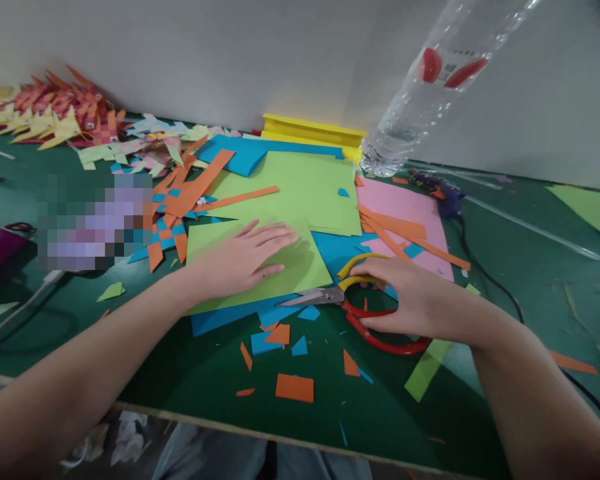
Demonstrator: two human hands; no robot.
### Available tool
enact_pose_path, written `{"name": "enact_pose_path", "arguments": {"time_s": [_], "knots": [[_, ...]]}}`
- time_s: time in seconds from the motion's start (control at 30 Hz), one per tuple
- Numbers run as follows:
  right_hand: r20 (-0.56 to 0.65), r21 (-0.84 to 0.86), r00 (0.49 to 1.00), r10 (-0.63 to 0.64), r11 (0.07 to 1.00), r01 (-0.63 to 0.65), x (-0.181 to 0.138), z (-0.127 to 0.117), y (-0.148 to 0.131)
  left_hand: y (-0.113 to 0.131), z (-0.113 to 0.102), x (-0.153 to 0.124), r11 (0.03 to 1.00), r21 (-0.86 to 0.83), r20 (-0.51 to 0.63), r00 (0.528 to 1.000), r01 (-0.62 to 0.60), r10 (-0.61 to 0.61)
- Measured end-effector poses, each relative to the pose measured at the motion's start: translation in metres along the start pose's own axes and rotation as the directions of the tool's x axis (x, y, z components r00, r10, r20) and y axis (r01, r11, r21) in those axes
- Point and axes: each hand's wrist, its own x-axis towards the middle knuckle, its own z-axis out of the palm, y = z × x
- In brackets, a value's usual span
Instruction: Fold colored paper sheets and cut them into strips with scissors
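My left hand (245, 257) lies flat with fingers stretched out on a light green paper sheet (305, 270), which rests on blue paper. My right hand (413, 297) curls over the handles of scissors (330, 295) lying on the green table; one handle is yellow, the other red. The scissor blades point left toward the green sheet. A larger green sheet (305, 190) lies behind, with pink paper (405, 207) to its right.
Orange strips (395, 227), orange and blue scraps (294, 387), a woven orange-blue piece (167, 233), folded paper shapes (55, 110) at far left, a tilted clear plastic bottle (430, 80), a glue gun (443, 193) with its cord, the table's front edge (280, 437).
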Motion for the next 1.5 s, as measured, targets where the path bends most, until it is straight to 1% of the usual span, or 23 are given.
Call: {"name": "enact_pose_path", "arguments": {"time_s": [0.07,0.13,0.23,0.4,0.63,0.73,0.83,0.97,1.1,1.33,1.5], "knots": [[0.006,0.000,1.000,0.004,1.000,-0.004,0.000,0.000,0.000,-0.010,-0.002,-0.004,0.997,0.071,0.051,0.999,-0.017,0.014],[0.004,0.008,1.000,0.011,1.000,-0.011,-0.001,0.001,0.000,-0.016,-0.002,-0.006,0.993,0.115,0.064,0.998,-0.027,0.020],[-0.011,0.028,1.000,0.015,0.999,-0.014,-0.001,0.000,0.000,-0.020,0.003,-0.006,0.990,0.137,0.080,0.997,-0.023,0.012],[-0.020,0.010,1.000,-0.001,1.000,0.001,-0.002,-0.003,0.003,-0.018,0.012,-0.002,0.990,0.142,0.062,0.997,0.027,-0.036],[-0.045,-0.035,0.999,0.029,0.999,-0.031,-0.004,-0.008,0.005,-0.008,0.015,0.006,0.984,0.151,0.020,0.995,0.097,-0.101],[-0.053,-0.047,0.999,0.013,0.999,-0.015,-0.002,-0.007,0.004,-0.004,0.016,0.009,0.982,0.141,0.002,0.992,0.121,-0.123],[-0.061,-0.053,0.998,-0.007,0.999,0.004,0.001,-0.004,0.004,-0.005,0.017,0.010,0.988,0.126,-0.007,0.996,0.093,-0.093],[-0.084,-0.042,0.996,-0.027,0.999,0.023,0.002,-0.001,0.006,-0.008,0.018,0.011,0.993,0.110,0.026,0.999,0.037,-0.040],[-0.082,-0.037,0.995,-0.051,0.998,0.048,0.000,-0.002,0.009,-0.009,0.016,0.012,0.993,0.112,0.045,0.998,0.044,-0.049],[-0.069,-0.039,0.997,-0.032,0.999,0.030,0.001,0.000,0.006,-0.007,0.017,0.011,0.991,0.121,0.043,0.997,0.052,-0.057],[-0.028,-0.042,0.997,-0.072,0.997,0.071,0.001,0.001,0.007,-0.008,0.018,0.012,0.992,0.120,0.037,0.998,0.044,-0.049]]}}
